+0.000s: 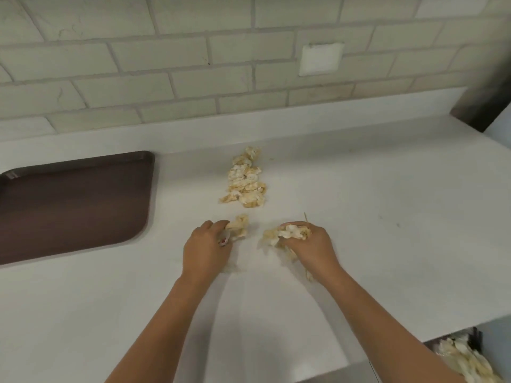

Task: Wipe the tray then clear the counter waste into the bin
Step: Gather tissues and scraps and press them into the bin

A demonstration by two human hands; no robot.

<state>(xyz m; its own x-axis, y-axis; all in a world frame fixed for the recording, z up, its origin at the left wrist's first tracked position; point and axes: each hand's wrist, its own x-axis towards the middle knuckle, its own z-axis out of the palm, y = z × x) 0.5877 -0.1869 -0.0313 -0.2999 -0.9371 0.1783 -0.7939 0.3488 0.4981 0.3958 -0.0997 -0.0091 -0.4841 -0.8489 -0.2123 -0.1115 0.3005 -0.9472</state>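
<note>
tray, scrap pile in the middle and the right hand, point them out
tray (74,211): head view, bare middle of its brown surface
scrap pile (247,183): head view, middle of the heap
right hand (309,244): head view, back of the hand

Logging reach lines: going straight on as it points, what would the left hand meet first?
The left hand grips a small scrap clump; past that, probably the near end of the bigger waste pile.
</note>
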